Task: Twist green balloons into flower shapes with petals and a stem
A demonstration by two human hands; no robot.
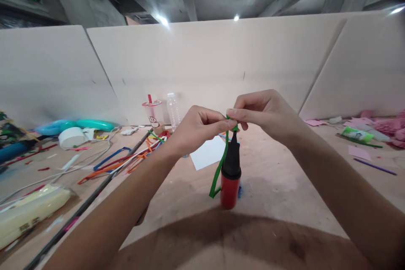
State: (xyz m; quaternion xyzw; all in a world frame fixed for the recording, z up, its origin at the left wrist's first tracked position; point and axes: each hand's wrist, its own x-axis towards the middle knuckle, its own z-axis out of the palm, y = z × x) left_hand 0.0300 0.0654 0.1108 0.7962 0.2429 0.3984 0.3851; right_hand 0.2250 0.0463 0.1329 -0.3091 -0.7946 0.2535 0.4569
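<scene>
A red and black balloon pump (230, 190) stands upright on the table, its black nozzle pointing up. At the nozzle's tip, my left hand (204, 128) is closed, pinching a limp green balloon (218, 173). My right hand (262, 112) is closed too, with thumb and fingers pinching the balloon just above the left fingertips. The balloon's long flat tail hangs down the left side of the pump and bends near the table. My fingers hide part of its mouth, so I cannot tell how far it sits over the nozzle.
White paper (205, 154) lies behind the pump. A lidded cup (155, 118) and clear bottle (173, 112) stand at the back. Limp balloons (126, 162), a white tape roll (71, 138) and a yellowish bag (34, 215) lie left. Right are a green packet (357, 134) and purple stick (375, 166).
</scene>
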